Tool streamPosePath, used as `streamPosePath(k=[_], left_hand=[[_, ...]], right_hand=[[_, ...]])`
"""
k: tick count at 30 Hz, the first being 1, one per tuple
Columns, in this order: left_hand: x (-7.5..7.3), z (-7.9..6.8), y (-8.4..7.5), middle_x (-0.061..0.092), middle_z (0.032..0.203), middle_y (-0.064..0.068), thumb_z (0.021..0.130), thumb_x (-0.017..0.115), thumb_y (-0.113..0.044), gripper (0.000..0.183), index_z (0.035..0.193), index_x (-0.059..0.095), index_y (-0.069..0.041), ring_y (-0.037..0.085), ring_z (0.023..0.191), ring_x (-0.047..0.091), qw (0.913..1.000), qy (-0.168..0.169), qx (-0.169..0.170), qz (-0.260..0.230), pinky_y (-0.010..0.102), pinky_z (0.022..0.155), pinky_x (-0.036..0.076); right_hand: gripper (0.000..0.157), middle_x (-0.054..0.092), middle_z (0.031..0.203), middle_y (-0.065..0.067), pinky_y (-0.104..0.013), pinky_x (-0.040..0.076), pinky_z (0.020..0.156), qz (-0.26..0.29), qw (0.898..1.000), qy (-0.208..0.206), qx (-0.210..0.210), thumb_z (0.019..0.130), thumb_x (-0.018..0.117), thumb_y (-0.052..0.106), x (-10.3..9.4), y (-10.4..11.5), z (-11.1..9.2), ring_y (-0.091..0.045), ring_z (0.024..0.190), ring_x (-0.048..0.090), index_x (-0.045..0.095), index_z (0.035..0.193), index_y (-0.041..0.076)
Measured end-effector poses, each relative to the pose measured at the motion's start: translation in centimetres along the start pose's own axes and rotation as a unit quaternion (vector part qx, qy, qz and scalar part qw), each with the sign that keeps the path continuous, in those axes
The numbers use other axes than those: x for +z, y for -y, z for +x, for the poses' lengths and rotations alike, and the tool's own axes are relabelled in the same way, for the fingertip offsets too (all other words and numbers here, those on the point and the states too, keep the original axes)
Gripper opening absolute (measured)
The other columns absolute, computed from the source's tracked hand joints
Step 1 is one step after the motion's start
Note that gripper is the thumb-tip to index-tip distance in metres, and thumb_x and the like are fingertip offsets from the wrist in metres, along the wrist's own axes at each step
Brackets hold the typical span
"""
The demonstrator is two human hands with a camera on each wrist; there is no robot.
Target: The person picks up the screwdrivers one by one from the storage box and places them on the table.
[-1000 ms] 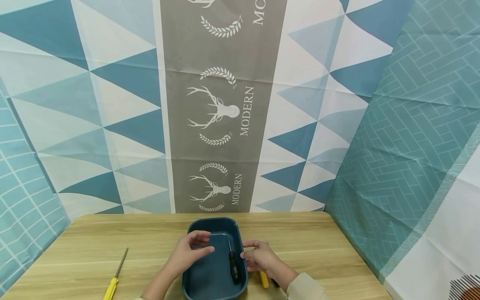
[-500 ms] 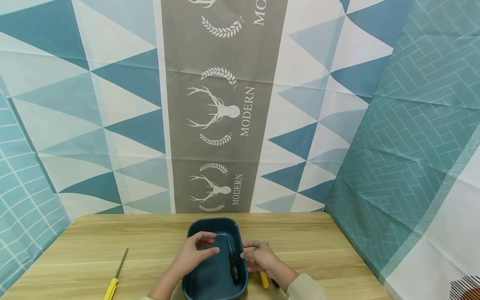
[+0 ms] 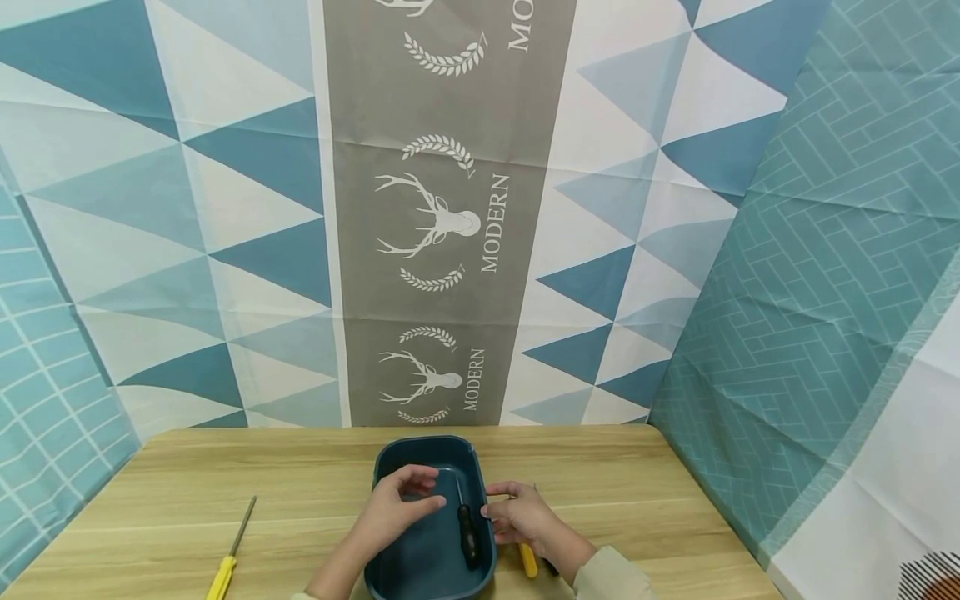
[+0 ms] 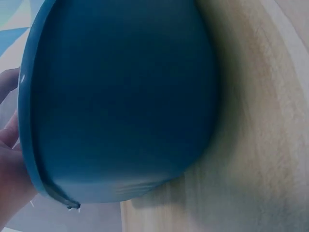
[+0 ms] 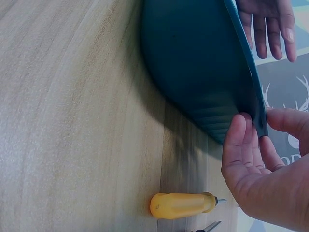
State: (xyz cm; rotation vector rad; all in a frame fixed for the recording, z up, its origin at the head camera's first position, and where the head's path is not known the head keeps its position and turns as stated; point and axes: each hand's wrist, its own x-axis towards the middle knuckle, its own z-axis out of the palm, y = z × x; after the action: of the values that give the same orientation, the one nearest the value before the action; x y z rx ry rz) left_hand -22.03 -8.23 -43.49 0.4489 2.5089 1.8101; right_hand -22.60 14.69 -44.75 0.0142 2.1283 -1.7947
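Note:
A dark blue plastic bin [image 3: 427, 575] stands on the table, with a black-handled screwdriver [image 3: 468, 537] lying along its right inner side. My left hand [image 3: 388, 510] hovers over the bin, fingers loosely curved, thumb apart, holding nothing. At the bin's right side my right hand [image 3: 525, 517] pinches the rim; the right wrist view shows the thumb at the rim's edge and fingers against the outer wall. Under and beside that hand lies a screwdriver with an orange-yellow handle [image 5: 181, 205]. A metal shank [image 5: 212, 225] shows near it, its handle mostly out of view.
A yellow-handled screwdriver [image 3: 225, 571] lies on the wooden table [image 3: 300, 467] left of the bin, its shank pointing away. Behind the table's far edge hangs a patterned cloth [image 3: 435, 250]. Cloth also covers both sides.
My left hand has shifted slightly to the right over the bin. The right hand, bin and screwdrivers look unmoved.

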Motion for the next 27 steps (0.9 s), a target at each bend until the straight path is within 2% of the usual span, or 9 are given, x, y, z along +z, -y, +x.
streamPosePath(k=[9, 18, 27], left_hand=[[0.7, 0.1, 0.4, 0.062, 0.103, 0.007, 0.081, 0.073, -0.028, 0.042, 0.114, 0.060, -0.006, 0.019, 0.095, 0.059, 1.0000, 0.002, 0.003, -0.002, 0.026, 0.078, 0.051], [1.4, -0.1, 0.1, 0.063, 0.105, 0.013, 0.080, 0.073, -0.025, 0.042, 0.113, 0.061, -0.003, 0.018, 0.092, 0.061, 1.0000, -0.009, 0.003, 0.004, 0.030, 0.078, 0.052], [2.1, 0.1, 0.0, 0.062, 0.103, 0.013, 0.079, 0.074, -0.023, 0.042, 0.112, 0.061, -0.001, 0.017, 0.089, 0.060, 0.9996, -0.018, -0.012, 0.020, 0.032, 0.077, 0.053]], right_hand=[[0.045, 0.068, 0.083, -0.007, -0.030, 0.055, 0.063, -0.006, 1.000, -0.002, -0.001, 0.084, 0.064, 0.010, -0.1, -0.3, 0.2, -0.013, 0.064, 0.062, 0.050, 0.124, -0.002], [0.046, 0.068, 0.083, -0.006, -0.029, 0.055, 0.061, -0.001, 1.000, 0.003, 0.000, 0.084, 0.064, 0.011, -0.1, -0.2, 0.2, -0.012, 0.063, 0.061, 0.049, 0.125, -0.002], [0.045, 0.066, 0.083, -0.006, -0.028, 0.054, 0.061, 0.001, 1.000, 0.002, -0.005, 0.084, 0.064, 0.010, 0.0, -0.2, 0.2, -0.012, 0.062, 0.060, 0.050, 0.124, -0.002]])
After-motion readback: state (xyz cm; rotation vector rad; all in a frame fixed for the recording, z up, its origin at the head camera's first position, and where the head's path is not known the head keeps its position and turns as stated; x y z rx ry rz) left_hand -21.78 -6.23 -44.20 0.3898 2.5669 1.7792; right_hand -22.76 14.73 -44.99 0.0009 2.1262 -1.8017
